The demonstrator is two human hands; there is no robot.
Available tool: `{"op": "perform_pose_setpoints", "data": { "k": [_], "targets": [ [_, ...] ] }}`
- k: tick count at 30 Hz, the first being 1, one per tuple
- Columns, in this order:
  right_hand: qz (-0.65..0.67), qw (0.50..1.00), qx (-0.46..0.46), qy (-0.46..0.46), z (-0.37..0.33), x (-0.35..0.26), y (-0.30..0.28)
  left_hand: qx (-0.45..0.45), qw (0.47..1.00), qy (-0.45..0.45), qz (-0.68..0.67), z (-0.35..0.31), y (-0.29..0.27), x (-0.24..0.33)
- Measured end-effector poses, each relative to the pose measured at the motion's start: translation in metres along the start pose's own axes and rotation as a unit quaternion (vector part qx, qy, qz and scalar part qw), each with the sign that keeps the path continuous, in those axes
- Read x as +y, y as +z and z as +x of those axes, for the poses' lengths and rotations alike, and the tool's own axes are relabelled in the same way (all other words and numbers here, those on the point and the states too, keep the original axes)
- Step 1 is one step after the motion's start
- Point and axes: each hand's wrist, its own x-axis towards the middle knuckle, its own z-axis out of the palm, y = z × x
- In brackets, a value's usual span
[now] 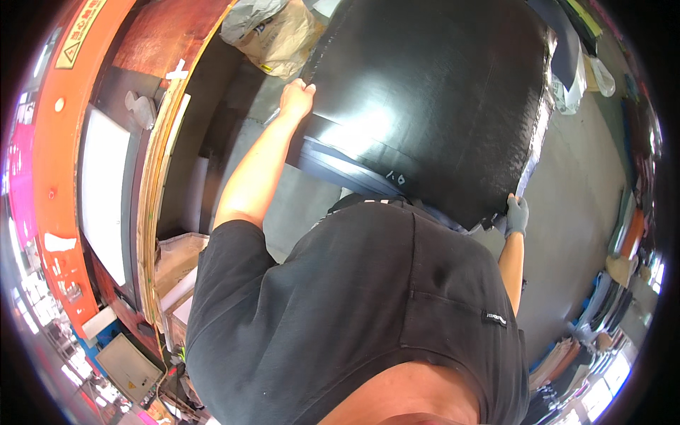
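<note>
A large glossy black sheet [432, 85] lies in front of my body, with pale handwritten marks near its front edge and a rough, ragged right edge. My bare left hand [297, 99] is closed at the sheet's left edge, fingers curled round it. At the near right corner, my right hand [517, 215], in a grey glove, grips the edge; its fingers are partly hidden. Blue-grey layers [347, 164] show beneath the black sheet along its front left side.
An orange machine frame [59, 163] with a yellow warning label runs along the left. Beside it are a white panel [103, 191] and upright board edges [157, 170]. A crumpled plastic bag [283, 42] lies beyond my left hand. Stacked sheets [598, 301] line the right of the grey floor [577, 212].
</note>
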Motion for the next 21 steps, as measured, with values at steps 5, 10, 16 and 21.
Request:
{"op": "perform_pose_setpoints", "data": {
  "k": [5, 10, 16, 21],
  "targets": [
    [-0.049, 0.998, 0.033, -0.013, 0.0, 0.003, 0.006, -0.015, 0.999, 0.045, 0.014, 0.01, -0.005, -0.008],
    [-0.091, 0.995, 0.002, 0.035, 0.007, 0.003, 0.001, -0.089, 0.95, -0.09, -0.284, 0.004, -0.015, 0.004],
    [-0.058, 0.996, 0.025, 0.068, -0.002, -0.01, 0.006, -0.207, 0.947, -0.099, -0.226, 0.001, -0.031, 0.017],
    [-0.194, 0.978, 0.076, 0.003, -0.012, -0.012, 0.005, -0.129, 0.981, 0.007, -0.146, -0.006, -0.03, 0.016]
  ]
}}
